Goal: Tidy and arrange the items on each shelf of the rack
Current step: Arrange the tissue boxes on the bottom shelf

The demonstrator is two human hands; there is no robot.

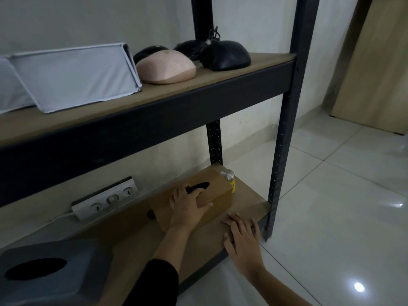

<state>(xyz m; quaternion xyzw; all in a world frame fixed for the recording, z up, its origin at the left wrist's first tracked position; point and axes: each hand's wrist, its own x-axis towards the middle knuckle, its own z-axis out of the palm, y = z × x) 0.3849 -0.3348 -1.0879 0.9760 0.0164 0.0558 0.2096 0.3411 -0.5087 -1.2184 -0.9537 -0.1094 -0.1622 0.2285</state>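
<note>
A brown wooden tissue box [217,193] with a dark slot on top lies on the bottom shelf [132,241] of the black rack. My left hand [187,205] grips its top, fingers at the slot and thumb curled over the near edge. My right hand [241,235] rests flat on the shelf board in front of the box, fingers spread. A bottle with a silver cap [227,175] and yellow label stands right behind the box's far end.
A white power strip [106,198] lies at the back of the bottom shelf, a grey tissue box [50,270] at its left. The upper shelf [220,74] holds white binders [72,78], a pink mouse [166,68] and black mice [225,55]. White tiled floor [331,206] lies to the right.
</note>
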